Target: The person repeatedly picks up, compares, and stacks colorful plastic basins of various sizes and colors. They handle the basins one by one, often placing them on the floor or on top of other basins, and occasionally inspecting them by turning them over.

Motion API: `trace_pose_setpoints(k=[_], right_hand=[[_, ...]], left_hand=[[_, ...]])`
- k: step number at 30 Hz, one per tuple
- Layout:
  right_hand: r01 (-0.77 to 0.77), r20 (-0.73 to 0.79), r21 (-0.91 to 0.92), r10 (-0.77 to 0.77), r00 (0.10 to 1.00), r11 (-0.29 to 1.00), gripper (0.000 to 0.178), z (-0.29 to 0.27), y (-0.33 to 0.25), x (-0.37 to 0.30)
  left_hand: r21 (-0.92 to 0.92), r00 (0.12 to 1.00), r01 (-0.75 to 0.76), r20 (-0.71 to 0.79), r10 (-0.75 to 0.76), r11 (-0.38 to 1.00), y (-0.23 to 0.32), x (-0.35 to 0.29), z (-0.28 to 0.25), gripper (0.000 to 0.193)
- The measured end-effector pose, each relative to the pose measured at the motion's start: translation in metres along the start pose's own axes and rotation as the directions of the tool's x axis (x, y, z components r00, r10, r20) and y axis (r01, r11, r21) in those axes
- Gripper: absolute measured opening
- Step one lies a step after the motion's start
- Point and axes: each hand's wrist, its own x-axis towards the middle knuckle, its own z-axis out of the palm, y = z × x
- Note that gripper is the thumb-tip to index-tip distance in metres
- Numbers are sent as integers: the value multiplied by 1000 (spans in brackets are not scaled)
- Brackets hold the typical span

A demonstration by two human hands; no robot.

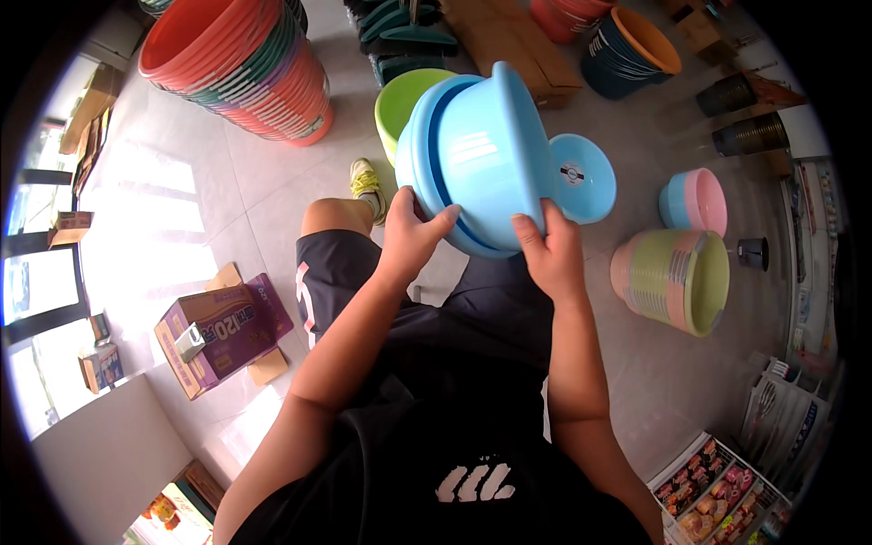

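In front of me, tilted on their sides, are nested light blue plastic basins (481, 154). An outer basin (421, 145) is at the left of the nest, with a dark gap between it and the one to its right. My left hand (411, 238) is closed on the outer basin's lower left side, its thumb near the gap. With my right hand (552, 258) I grip the lower rim of the right basin, thumb on its outside wall. The fingers behind both basins are partly hidden. Behind them are a lime green basin (392, 109) and another blue basin (590, 177) with a round label.
Tall stacked buckets (272, 91) stand at the far left. Orange and dark buckets (627, 59) are at the far right. Green and pink tubs (668, 277) lie to my right, near pink and blue basins (695, 202). A purple carton (222, 336) sits at left.
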Motion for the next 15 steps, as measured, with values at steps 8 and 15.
trace_pose_setpoints(k=[8, 15], right_hand=[[-46, -436, 690, 466, 770, 722, 52, -92, 2, -18], [-263, -599, 372, 447, 664, 890, 41, -105, 38, -25]], left_hand=[[-598, 936, 250, -50, -347, 762, -45, 40, -49, 34], [-795, 943, 22, -185, -277, 606, -92, 89, -152, 38]])
